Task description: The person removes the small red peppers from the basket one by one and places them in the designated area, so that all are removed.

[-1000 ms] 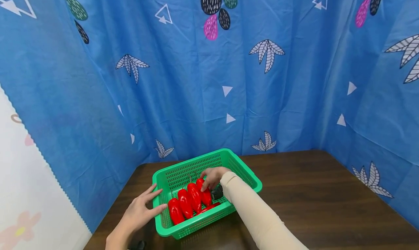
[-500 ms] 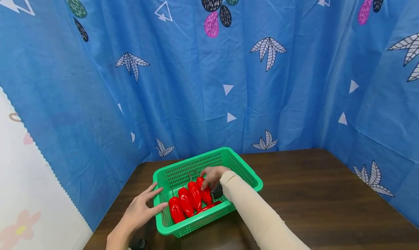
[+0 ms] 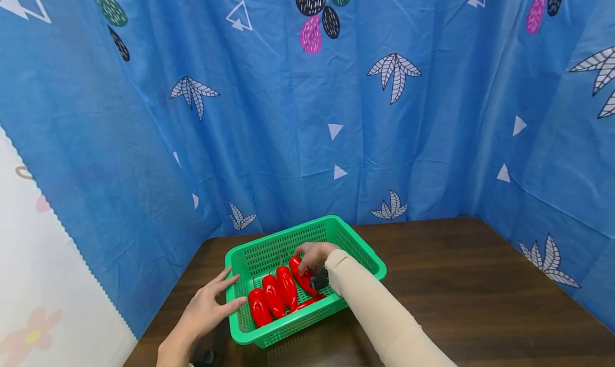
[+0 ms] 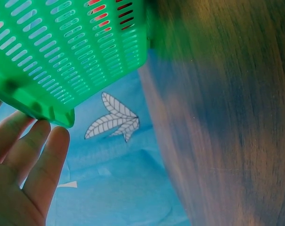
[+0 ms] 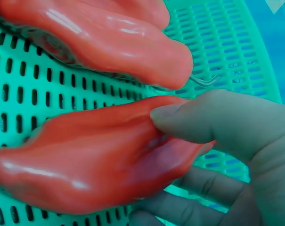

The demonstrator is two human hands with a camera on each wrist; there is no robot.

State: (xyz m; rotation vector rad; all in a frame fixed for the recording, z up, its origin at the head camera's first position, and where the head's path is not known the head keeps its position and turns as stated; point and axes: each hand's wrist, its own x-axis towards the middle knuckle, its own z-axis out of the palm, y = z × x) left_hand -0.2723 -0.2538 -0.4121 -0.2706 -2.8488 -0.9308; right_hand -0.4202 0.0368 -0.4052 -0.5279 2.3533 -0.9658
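Several glossy red peppers lie in a green plastic basket (image 3: 312, 233). Three of them, including one red pepper (image 3: 286, 287), form a row on its left side, while another lies along the near wall. My right hand (image 3: 314, 256) reaches inside and holds the rightmost red pepper (image 3: 300, 275). In the right wrist view, the thumb presses on top of this pepper (image 5: 90, 155) and the other fingers go beneath. At the basket's left rim, my left hand (image 3: 204, 305) rests with fingers extended. The left wrist view shows fingertips (image 4: 57, 136) against the rim's underside.
The basket stands on a dark brown wooden table (image 3: 461, 292), whose surface extends to the right. Behind the table hangs a blue patterned curtain (image 3: 269, 143). A black object (image 3: 207, 357) lies beside my left wrist, and dark wrist gear (image 3: 319, 279) sits under my right one.
The pepper in my right hand has tilted, its near end swinging right and away from the row. My left hand stays at the rim. The view has shifted slightly.
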